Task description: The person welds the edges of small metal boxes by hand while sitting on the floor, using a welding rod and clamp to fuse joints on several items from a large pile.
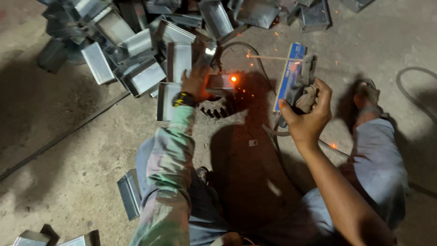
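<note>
Electrode holder [306,75] is in my right hand [306,119], fingers [324,93] clenched round its grip w/ a rag [311,98] bunched betw palm and handle. Thin welding rod [273,58] sticks out of it toward the left, roughly level, sparks around the rod and floor near it. Blue flat card/shield [288,77] sits against the holder on its left side, tilted edge-on; can't tell exactly how it's fixed or if my thumb pins it.

Left hand [195,82] is out ahead of me, pressed down on a small metal box piece [218,83]; fingers are on it but blurred and in glare, so can't tell if they wrap it or just push flat. Orange glowing spot [233,79] on that piece, just beside my left fingertips. Black wristwatch w/ yellow marks [184,99] on left wrist, camo-type sleeve [169,173] below it.

Under/just near the piece: a toothed gear-like part [214,108] lying on the concrete floor [59,155]. Open sheet-metal tray [165,101] touching left of my wrist. Beyond: big heap of same grey metal boxes [136,50], jumbled, across the top. One more box [129,193] by my left knee, a couple at bottom-left corner. Dark cable [412,75] loops on floor at far right, well apart. My right foot in a sandal [366,95] near the holder, grey trouser leg [380,159] behind it.
</note>
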